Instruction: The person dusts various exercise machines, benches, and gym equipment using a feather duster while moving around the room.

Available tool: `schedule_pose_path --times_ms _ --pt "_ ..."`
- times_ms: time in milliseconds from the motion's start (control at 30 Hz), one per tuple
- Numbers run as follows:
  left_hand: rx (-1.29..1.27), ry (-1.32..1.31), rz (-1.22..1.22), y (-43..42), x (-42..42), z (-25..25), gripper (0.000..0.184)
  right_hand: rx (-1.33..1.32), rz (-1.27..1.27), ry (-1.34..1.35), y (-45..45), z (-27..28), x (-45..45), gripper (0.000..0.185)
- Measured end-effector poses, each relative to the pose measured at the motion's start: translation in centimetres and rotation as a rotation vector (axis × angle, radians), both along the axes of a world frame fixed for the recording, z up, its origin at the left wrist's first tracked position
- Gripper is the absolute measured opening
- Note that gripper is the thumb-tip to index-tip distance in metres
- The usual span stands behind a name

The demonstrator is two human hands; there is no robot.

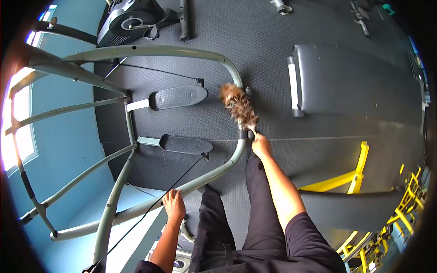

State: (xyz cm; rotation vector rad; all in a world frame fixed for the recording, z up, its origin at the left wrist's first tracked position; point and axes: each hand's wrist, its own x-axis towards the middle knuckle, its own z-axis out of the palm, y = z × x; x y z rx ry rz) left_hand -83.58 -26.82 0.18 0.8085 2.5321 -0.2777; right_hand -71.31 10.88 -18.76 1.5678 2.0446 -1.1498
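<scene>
At 1 o'clock, feather duster (238,107) over grey frame (182,50), R hand (261,146) fingers wrapped round handle (253,132); L hand (174,205), 7 o'clock, fingers slightly spread on same frame. Dusting prob. underway; amt. done/left unclear.

Lit mainly from the left by a bright window (26,141), blown out to white, with bluish glare fringing its edges. Dimmer across the dark floor (264,41). Smeared around the feather duster (239,107) near the middle, perhaps from motion. Bowed by wide-angle distortion, soft toward the far right, black in the corners.
</scene>
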Motion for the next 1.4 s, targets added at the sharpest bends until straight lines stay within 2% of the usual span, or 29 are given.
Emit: schedule_pose_path --times_ms 67,133,200,267,333,400,433,467,533,600,633,667,700,767,867,1000,1033,1067,1167,1300,1400 --pt "-0.052 -0.126 0.118 1.1 0.9 -0.6 0.018 -0.103 -0.237 0.202 2.2 2.5 -5.9 0.025" --pt "0.044 -0.214 0.253 3.8 2.6 0.1 0.016 -0.024 -0.158 0.353 2.4 2.7 -11.1 0.025" --pt "0.28 -0.293 0.332 5.5 4.2 0.0 0.016 -0.089 -0.153 0.556 1.1 6.0 -14.8 0.024" --pt "0.248 -0.322 0.406 8.5 5.2 1.5 0.022 -0.112 -0.05 0.806 -0.1 10.5 -15.9 0.026" --pt "0.187 -0.274 0.419 10.5 6.5 2.1 0.03 -0.187 0.021 0.935 -2.4 13.3 -15.2 0.026" --pt "0.208 -0.303 0.385 11.0 7.0 2.5 0.041 -0.123 0.089 0.909 -3.7 15.6 -13.7 0.025" --pt "0.164 -0.357 0.407 11.9 6.6 3.7 0.047 -0.144 0.052 0.805 -3.3 17.2 -12.8 0.025" --pt "0.222 -0.348 0.421 12.4 6.4 4.5 0.047 -0.163 0.005 0.702 -2.8 18.8 -11.5 0.025" --pt "0.215 -0.366 0.357 11.9 5.8 4.5 0.035 0.009 -0.169 0.624 -3.9 13.8 -6.8 0.027" --pt "0.333 -0.365 0.303 11.2 5.0 4.6 0.028 -0.194 -0.197 0.11 -1.0 16.8 -1.7 0.042" --pt "0.413 -0.367 0.283 11.0 4.6 4.6 0.025 -0.159 -0.301 0.123 -0.7 17.1 1.4 0.029" --pt "0.52 -0.377 0.32 10.6 4.2 4.8 0.032 -0.105 -0.24 0.041 0.1 17.3 4.8 0.028" --pt "0.497 -0.444 0.299 10.7 3.2 5.1 0.033 -0.108 -0.149 -0.024 1.3 19.2 7.7 0.03" --pt "0.456 -0.533 0.253 10.3 1.5 5.4 0.034 0.013 -0.111 0.008 2.4 22.3 13.1 0.031" --pt "0.545 -0.512 0.126 11.8 -1.2 7.8 0.031 0.066 -0.043 0.073 4.2 27.2 17.6 0.035" --pt "0.627 -0.396 -0.037 13.9 -4.1 8.0 0.027 0.293 -0.216 0.197 3.7 30.8 20.7 0.032" --pt "0.592 -0.455 -0.016 15.1 -4.4 9.6 0.024 0.278 -0.277 0.132 3.1 32.4 20.5 0.033" --pt "0.569 -0.475 0.005 16.8 -4.3 12.2 0.021 0.313 -0.346 0.192 2.2 31.8 20.8 0.033" --pt "0.53 -0.474 0.023 20.2 -4.5 13.9 0.031 0.284 -0.48 0.073 0.4 33.5 19.6 0.033" --pt "0.564 -0.502 0.044 25.8 -1.9 13.9 0.03 0.447 -0.404 0.259 4.0 29.4 21.3 0.036" --pt "0.515 -0.546 0.037 29.8 -0.2 12.6 0.028 0.406 -0.35 0.231 10.7 30.8 22.7 0.033"
